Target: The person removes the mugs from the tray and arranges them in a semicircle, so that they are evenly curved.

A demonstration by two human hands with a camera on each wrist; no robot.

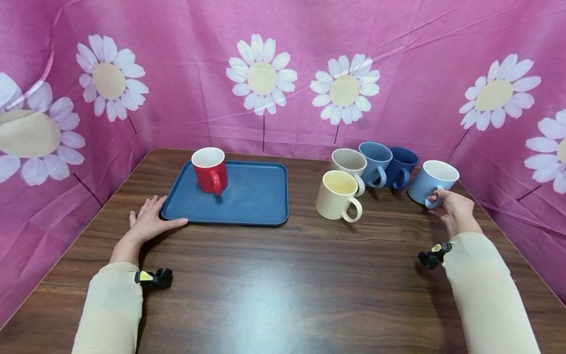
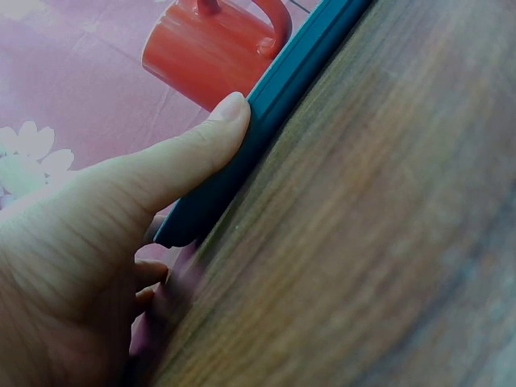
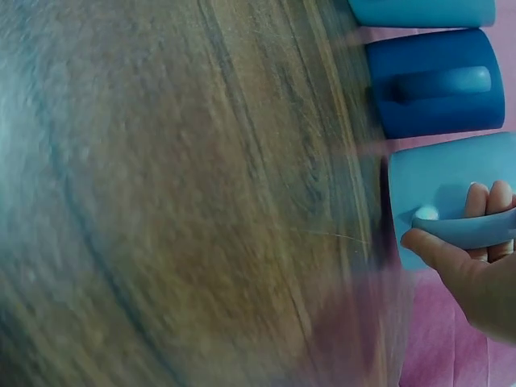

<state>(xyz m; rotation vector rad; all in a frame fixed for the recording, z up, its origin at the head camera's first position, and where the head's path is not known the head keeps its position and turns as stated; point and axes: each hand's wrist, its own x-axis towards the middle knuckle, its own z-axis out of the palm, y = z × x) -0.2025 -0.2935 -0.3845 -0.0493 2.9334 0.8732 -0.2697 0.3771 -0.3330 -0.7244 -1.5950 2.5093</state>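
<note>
Fingers of your right hand curl through the handle of the light blue mug; the tray lies far left, under your flat, spread left hand, beyond 4 mugs.

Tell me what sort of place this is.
Probably a staged tabletop set, not a real kitchen: pink daisy-print cloth walls in a wooden table bearing only mugs and a blue tray.
</note>
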